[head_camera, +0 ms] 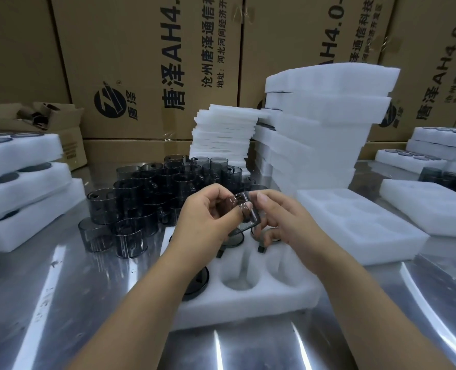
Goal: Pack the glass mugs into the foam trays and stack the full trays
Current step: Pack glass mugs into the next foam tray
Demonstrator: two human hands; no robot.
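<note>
Head view: smoky-grey clear glass mug (pixel 244 209) at frame centre, tilted just above white foam tray (pixel 248 305). Left hand (pixel 202 212) curled round it, right hand (pixel 280 217) pinching its other side.
Risk: slick glass slips btw fingers, knocks mugs already seated in tray's upper pockets; handle misses slot, tears soft foam.
Lower-mid & lower-right pockets look empty.
Loose grey mug cluster (pixel 141 198) left of centre on glossy steel table (pixel 61 303).
Spongy tray stack (pixel 323 129) upper right.

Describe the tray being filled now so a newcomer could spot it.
On the steel table, find the left hand and right hand holding a mug. The tray lies directly beneath them, nearest the camera. Unlike the empty tray beside it, some pockets hold mugs, others gape.
</note>
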